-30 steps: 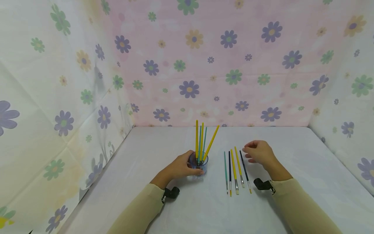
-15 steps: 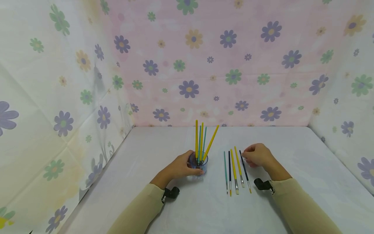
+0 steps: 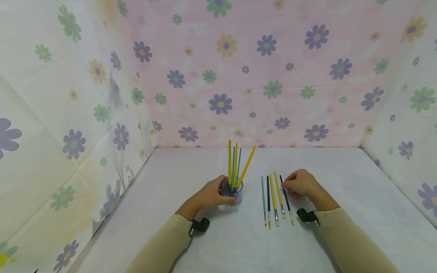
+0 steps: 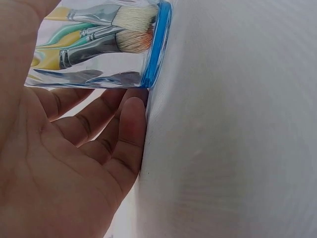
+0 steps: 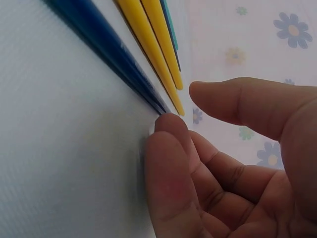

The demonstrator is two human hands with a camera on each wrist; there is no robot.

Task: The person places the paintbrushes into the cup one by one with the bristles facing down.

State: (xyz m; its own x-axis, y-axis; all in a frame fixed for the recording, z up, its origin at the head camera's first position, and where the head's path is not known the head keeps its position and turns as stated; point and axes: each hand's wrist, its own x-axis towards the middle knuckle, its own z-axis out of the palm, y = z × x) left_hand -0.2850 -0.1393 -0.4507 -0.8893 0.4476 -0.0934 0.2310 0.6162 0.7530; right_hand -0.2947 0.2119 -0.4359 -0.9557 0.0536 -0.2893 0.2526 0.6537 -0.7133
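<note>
On the worktop (image 3: 239,246), the cup (image 3: 238,198) is gripped in the left hand (image 3: 209,195); at the outermost dark brush (image 3: 287,201), the right hand (image 3: 302,184) is held, fingers and thumb parted; a light pinch, clear of the yellow brush (image 3: 278,191), is advised.

The clear cup (image 3: 238,196), blue at its base, stands upright. In it, bristles down, are two teal brushes (image 3: 239,163) and three yellow brushes (image 3: 230,163), one leaning toward one o'clock. At three o'clock from it lie a teal brush (image 3: 263,197), a blue brush (image 3: 268,197), a yellow pair (image 3: 272,193) and a dark brush (image 3: 288,204), handles roughly toward twelve.
</note>
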